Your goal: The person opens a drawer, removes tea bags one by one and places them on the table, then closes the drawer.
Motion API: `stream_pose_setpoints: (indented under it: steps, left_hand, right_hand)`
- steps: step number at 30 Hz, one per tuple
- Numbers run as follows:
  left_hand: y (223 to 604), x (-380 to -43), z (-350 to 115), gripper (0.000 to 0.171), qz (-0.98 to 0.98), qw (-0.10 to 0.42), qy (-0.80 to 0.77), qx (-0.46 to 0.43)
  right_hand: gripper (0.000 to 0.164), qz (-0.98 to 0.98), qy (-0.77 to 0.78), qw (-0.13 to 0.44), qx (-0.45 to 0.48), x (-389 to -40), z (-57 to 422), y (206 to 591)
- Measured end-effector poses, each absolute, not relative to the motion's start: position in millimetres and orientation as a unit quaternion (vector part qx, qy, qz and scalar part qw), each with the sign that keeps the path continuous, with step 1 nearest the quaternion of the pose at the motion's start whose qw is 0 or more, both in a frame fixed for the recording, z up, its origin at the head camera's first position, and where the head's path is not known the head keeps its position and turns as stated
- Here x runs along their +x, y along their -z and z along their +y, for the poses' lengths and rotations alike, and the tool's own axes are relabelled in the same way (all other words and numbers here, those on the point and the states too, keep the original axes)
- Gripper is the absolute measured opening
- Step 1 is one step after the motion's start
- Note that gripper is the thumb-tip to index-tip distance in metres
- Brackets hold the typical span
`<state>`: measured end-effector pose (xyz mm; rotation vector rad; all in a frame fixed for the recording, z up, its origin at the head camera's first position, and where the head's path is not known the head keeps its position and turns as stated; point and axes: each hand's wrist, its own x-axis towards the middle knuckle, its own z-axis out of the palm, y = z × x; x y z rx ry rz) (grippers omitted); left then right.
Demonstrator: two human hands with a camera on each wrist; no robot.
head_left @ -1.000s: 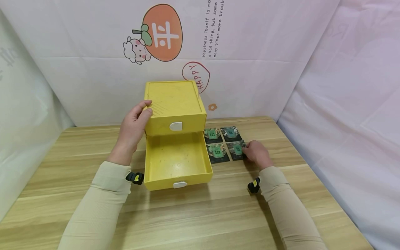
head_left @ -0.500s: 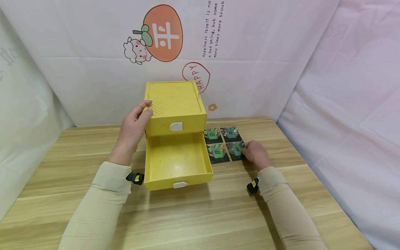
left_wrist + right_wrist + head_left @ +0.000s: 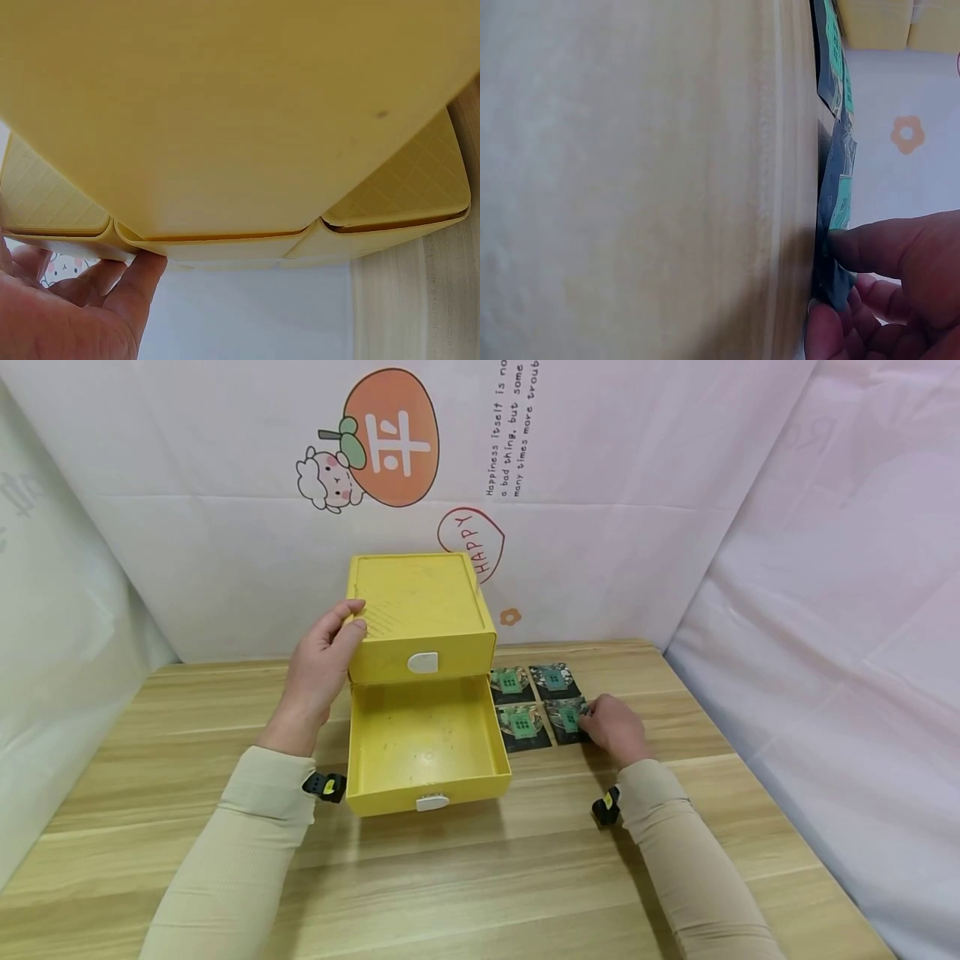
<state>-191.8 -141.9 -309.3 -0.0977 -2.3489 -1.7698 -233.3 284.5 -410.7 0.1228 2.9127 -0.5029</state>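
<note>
A yellow two-drawer cabinet (image 3: 420, 593) stands on the table, its upper drawer closed and its lower drawer (image 3: 427, 743) pulled out, bare inside. My left hand (image 3: 318, 660) holds the cabinet's upper left edge, with thumb and index fingertips on the top. In the left wrist view, fingers (image 3: 139, 289) touch the yellow edge. Right of the cabinet, several dark flat packets (image 3: 522, 727) with green labels lie in two rows. My right hand (image 3: 617, 727) pinches the right edge of the near right packet (image 3: 564, 718). In the right wrist view, that packet (image 3: 832, 202) lies between thumb and fingers.
The cabinet and packets share a wood-grain table (image 3: 450, 885). Behind stands a white printed backdrop (image 3: 615, 510), and white cloth (image 3: 840, 652) hangs at both sides. The lower drawer juts toward the front between both arms.
My right hand and wrist have shifted very slightly left, still at the packet's edge. The left hand, cabinet and other packets stay where they were.
</note>
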Motion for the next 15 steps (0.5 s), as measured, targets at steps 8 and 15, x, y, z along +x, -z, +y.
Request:
stream_pose_setpoints:
  steps: [8,15]
  left_hand:
    - [308.4,-192.1,-142.0,0.053,-0.795,0.100,0.598,-0.033]
    - [307.7,-191.2,-141.6,0.053,-0.792,0.099,0.601,-0.035]
  right_hand:
    - [0.046,0.982,0.162,0.088,0.050,-233.8,282.7,411.0]
    - [0.047,0.982,0.157,0.095,0.050,-234.3,283.3,412.5]
